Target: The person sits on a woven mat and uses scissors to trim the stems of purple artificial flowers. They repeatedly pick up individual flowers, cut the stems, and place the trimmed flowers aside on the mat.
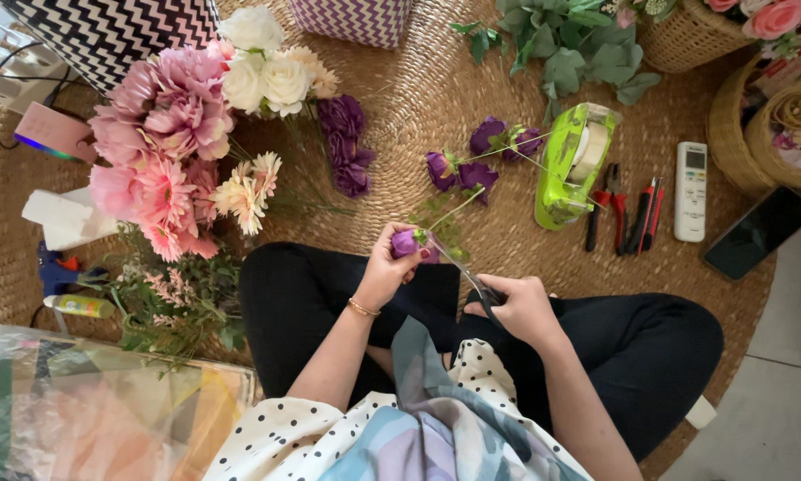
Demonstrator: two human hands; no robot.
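Woven mat point(436, 98); right hand point(520, 307) hides scissors point(471, 278) handles.

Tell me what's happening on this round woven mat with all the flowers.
A person sits cross-legged on the round woven straw mat. The left hand pinches a small purple artificial flower by its head, while the right hand works dark-handled scissors at its thin green stem. More purple blooms lie ahead, beside a lime-green tape dispenser and red-handled pliers. A bunch of pink and cream flowers lies off to the left.
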